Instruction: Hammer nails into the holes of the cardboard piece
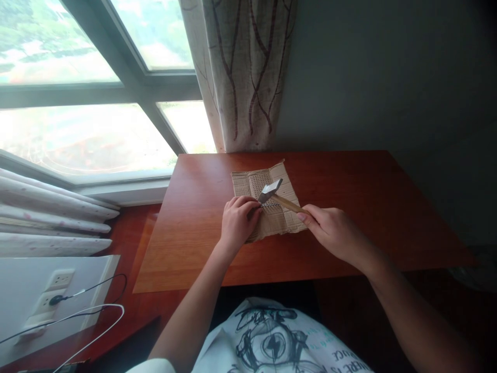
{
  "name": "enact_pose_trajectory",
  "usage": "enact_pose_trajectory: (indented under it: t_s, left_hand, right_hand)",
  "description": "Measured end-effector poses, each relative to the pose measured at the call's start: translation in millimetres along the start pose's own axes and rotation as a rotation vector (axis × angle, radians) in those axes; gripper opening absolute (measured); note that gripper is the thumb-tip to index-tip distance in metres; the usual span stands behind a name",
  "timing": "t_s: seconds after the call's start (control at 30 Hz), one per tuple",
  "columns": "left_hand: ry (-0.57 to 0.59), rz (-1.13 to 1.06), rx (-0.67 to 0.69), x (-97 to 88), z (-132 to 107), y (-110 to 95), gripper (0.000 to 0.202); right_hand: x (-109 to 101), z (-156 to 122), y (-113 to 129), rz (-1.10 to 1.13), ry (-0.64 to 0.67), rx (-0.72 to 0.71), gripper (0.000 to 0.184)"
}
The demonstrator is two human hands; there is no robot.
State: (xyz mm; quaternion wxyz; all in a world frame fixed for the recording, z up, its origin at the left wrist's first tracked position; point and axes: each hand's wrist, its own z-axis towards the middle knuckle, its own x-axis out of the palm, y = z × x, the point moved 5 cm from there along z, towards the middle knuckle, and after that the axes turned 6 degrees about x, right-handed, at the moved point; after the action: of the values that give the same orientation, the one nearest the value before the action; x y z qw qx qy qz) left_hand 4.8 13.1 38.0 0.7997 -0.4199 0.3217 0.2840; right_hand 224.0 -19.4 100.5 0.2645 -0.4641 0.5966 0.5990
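A hammer [288, 202] with a metal head and wooden handle is in my right hand [333, 228], which is wrapped round the handle's end. Its head is just above and beside the fingertips of my left hand [237, 217]. Those fingers are pinched together low over the cardboard; whatever they hold is too small to make out. Under both lies a piece of corrugated cardboard [272, 226] with creases and a patch of many small holes. Short dark marks or thin pieces run in a row across it beside my left fingertips.
The cardboard rests on a reddish-brown wooden table [368, 207]. A window [77, 134] and a patterned curtain [248, 77] stand behind and to the left. At the lower left, cables [93, 305] run from a wall socket [61, 280].
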Motion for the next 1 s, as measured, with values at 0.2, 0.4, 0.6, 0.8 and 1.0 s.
enact_pose_trajectory:
  t_s: [0.2,0.4,0.6,0.8,1.0]
  left_hand:
    - [-0.015,0.034,-0.015,3.5,-1.5,2.6,0.009]
    - [-0.013,0.025,-0.024,3.4,-1.0,3.1,0.008]
    - [0.001,0.046,-0.041,4.2,-0.6,4.5,0.009]
    - [0.012,0.068,-0.026,5.2,-1.2,5.1,0.011]
    - [0.013,0.052,-0.048,5.6,-0.9,6.1,0.009]
  right_hand:
    - [4.7,2.8,0.8,-0.011,0.014,0.013,0.036]
    - [4.1,2.4,1.7,-0.024,0.006,0.008,0.037]
    - [4.1,-3.7,4.3,0.023,-0.017,-0.020,0.035]
    - [8.0,-2.1,6.6,-0.018,0.014,0.004,0.037]
    - [4.3,-2.8,8.7,0.025,-0.017,-0.014,0.036]
